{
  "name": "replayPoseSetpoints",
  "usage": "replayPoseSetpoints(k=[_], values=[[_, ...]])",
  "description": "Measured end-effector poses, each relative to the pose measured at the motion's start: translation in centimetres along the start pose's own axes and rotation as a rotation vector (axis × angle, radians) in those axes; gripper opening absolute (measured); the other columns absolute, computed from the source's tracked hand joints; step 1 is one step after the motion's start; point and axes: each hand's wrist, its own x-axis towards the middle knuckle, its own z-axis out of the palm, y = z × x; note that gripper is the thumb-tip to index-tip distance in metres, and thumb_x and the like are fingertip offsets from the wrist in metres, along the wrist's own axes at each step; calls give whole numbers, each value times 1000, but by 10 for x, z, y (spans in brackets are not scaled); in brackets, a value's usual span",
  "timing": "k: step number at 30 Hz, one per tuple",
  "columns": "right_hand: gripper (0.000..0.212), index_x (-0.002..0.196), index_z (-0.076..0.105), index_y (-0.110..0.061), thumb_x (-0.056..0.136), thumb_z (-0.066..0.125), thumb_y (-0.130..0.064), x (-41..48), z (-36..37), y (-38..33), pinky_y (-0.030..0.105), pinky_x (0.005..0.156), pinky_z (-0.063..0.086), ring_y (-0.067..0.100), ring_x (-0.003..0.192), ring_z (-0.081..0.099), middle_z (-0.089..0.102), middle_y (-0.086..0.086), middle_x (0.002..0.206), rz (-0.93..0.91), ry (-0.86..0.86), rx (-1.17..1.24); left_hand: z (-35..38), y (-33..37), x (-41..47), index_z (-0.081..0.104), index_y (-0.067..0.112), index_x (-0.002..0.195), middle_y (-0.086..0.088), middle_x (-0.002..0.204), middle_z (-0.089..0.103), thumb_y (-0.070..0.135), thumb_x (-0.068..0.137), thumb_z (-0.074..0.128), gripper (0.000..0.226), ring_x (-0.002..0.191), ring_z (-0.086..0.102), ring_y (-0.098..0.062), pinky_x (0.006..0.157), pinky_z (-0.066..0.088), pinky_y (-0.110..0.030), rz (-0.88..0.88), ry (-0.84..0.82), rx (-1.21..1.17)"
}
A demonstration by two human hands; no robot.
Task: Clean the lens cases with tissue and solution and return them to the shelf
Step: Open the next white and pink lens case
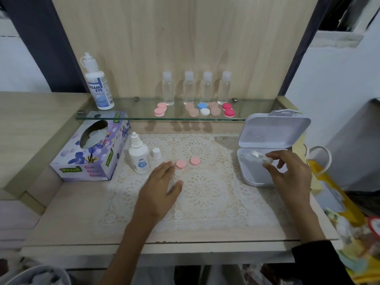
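Pink, round and small, the first cap (181, 163) lies on the lace mat (205, 194) right at the fingertips of the left hand (162, 186); I cannot tell if they touch it. The second cap (195, 161) lies just beside the first, on the side away from that hand. The left hand rests flat on the mat with straight fingers and grasps nothing. Something clear seems to lie between its thumb and fingers, but it is too faint to name.

Just to the left of this hand stands the small solution bottle (139, 159), upright and uncapped, with its white cap (156, 153) beside it. The tissue box (90, 149) is further to the left.

The right hand (287, 175) hovers over the lower half of the white box (257, 177), whose lid stands open. Its thumb and curled fingers pinch a clear plastic piece (266, 160) above the inside of the box. The piece is blurred, so its exact shape is not sure.

Well beyond both hands, the glass shelf (123, 117) carries a row of closed lens cases (203, 109) in pink, beige, blue with white, and red. Behind them stand four clear bottles (188, 87), and a large bottle (98, 83) is at the left end.
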Motion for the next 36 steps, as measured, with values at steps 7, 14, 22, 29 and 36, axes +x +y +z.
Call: replayPoseSetpoints(k=[7,14,22,29,36], values=[[21,91,70,-14,75,79,-3,-1,1,2,29,60,43,19,68,53,68,1,87,-16,15,-21,0,0,0,43,13,141,4,149,36,48,87,42,64,134,18,3,103,1,-3,9,7,-4],[18,95,70,-15,79,78,-13,-1,3,2,26,62,41,18,67,55,69,3,90,11,0,-23,0,0,0,43,13,140,4,149,36,63,81,26,80,133,18,3,104,1,-2,2,-1,-14],[29,102,71,-23,75,81,-21,5,2,-44,15,57,44,10,58,54,67,-11,79,226,-56,448,2,-2,-1,44,14,140,5,149,37,62,82,27,78,134,20,3,105,2,-3,7,3,-23],[22,91,72,-31,74,81,-18,-11,42,-93,19,55,46,4,53,55,69,-8,71,268,-490,607,0,-1,0,53,18,133,11,142,43,58,80,38,69,132,29,3,105,13,-5,25,21,-87],[10,87,74,-35,78,74,-31,-25,70,-107,28,60,46,4,61,57,68,-12,72,275,-592,477,-6,1,1,65,26,111,16,122,54,46,78,57,40,117,41,8,97,23,-1,111,50,-177]])
